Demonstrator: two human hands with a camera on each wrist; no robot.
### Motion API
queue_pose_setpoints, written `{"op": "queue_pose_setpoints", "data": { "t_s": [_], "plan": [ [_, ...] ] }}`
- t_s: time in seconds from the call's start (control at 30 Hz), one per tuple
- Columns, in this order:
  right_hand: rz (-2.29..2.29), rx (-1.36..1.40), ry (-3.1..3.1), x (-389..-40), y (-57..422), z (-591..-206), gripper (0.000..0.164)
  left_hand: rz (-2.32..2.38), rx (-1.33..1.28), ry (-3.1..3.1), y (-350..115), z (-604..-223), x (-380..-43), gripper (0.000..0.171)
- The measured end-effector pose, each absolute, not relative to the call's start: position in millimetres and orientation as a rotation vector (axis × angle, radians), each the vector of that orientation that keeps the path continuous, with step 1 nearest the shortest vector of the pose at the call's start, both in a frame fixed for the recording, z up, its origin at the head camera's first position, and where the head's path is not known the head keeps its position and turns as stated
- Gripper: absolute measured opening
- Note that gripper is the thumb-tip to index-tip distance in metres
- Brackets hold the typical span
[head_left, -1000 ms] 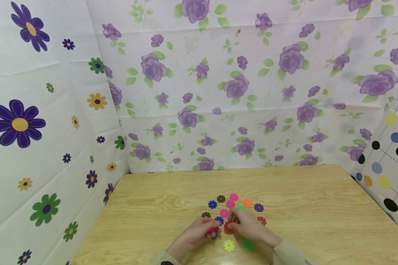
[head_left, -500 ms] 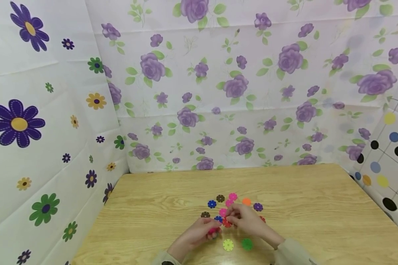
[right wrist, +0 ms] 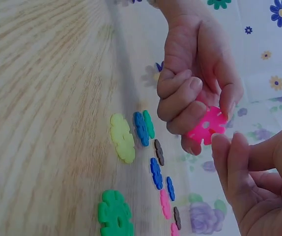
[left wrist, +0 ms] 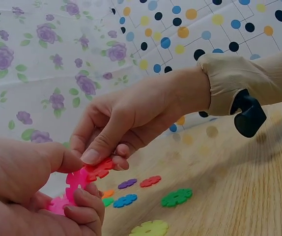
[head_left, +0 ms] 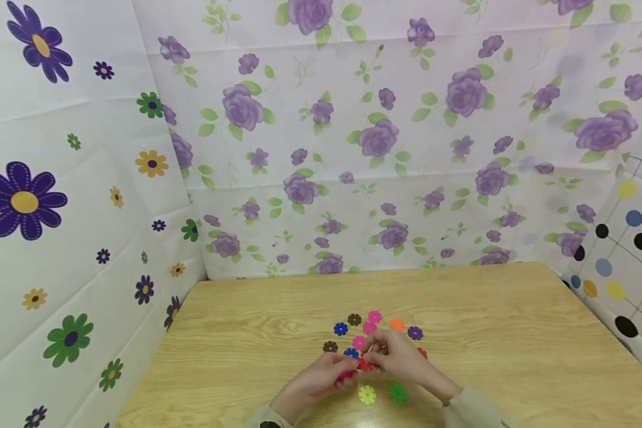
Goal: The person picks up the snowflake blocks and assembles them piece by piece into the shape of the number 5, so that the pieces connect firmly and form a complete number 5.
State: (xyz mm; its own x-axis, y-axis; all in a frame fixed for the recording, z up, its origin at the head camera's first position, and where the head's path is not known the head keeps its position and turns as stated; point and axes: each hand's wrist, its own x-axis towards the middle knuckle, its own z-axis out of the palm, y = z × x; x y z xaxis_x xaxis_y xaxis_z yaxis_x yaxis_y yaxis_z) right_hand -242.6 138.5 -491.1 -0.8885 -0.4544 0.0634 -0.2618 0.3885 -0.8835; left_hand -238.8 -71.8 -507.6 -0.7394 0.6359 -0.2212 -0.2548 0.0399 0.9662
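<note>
My left hand [head_left: 321, 375] curls its fingers around bright pink notched plastic discs [left wrist: 76, 183], the thumb pressing on one from above. Facing it, my right hand [head_left: 398, 359] pinches a red notched disc [left wrist: 100, 169] between thumb and fingers. In the left wrist view the red disc's edge meets the pink disc at the left fingertips. From the right wrist, one pink disc [right wrist: 206, 127] shows its face and centre hole, while the right fingers mostly hide the red one. Both hands are close over the table, among loose discs.
Loose discs lie around the hands on the wooden table [head_left: 246, 321]: a yellow disc [head_left: 367, 395] and a green disc [head_left: 398, 393] in front, a purple disc [head_left: 415, 333] and an orange disc [head_left: 396, 324] behind. Patterned cloths [head_left: 299, 119] hang behind and at both sides.
The red disc in my right hand has moved slightly left, up to the pink disc at my left fingertips. My left hand has stayed almost in place. The head view has shifted a little.
</note>
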Motion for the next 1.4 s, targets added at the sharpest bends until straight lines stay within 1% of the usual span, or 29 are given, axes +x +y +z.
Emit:
{"op": "queue_pose_setpoints", "data": {
  "t_s": [0.1,0.17,0.43,0.67,0.77,0.83,1.0,1.13,1.3,1.4],
  "plan": [
    [-1.499,-0.645,2.454,-240,138,-489,0.003,1.731,0.448,1.64,-71,-506,-237,0.022],
    [-1.512,-0.647,2.417,-238,137,-487,0.004,1.703,0.483,1.623,-71,-504,-236,0.024],
    [-1.64,-0.65,2.216,-232,137,-486,0.006,1.697,0.491,1.631,-69,-494,-230,0.031],
    [-1.689,-0.643,2.168,-229,133,-492,0.006,1.736,0.483,1.611,-71,-496,-226,0.021],
    [-1.675,-0.656,2.177,-228,133,-491,0.007,1.74,0.467,1.609,-72,-496,-228,0.022],
    [-1.663,-0.668,2.187,-228,135,-490,0.01,1.735,0.449,1.618,-74,-496,-230,0.022],
    [-1.654,-0.68,2.196,-230,140,-491,0.019,1.763,0.439,1.558,-84,-495,-234,0.047],
    [-1.69,-0.659,2.124,-231,144,-492,0.029,1.76,0.525,1.525,-91,-494,-235,0.057],
    [-1.766,-0.554,1.932,-234,151,-490,0.041,1.745,0.668,1.667,-93,-493,-233,0.059],
    [-1.848,-0.49,1.741,-236,155,-487,0.047,1.749,0.721,1.772,-92,-491,-231,0.05]
  ]
}}
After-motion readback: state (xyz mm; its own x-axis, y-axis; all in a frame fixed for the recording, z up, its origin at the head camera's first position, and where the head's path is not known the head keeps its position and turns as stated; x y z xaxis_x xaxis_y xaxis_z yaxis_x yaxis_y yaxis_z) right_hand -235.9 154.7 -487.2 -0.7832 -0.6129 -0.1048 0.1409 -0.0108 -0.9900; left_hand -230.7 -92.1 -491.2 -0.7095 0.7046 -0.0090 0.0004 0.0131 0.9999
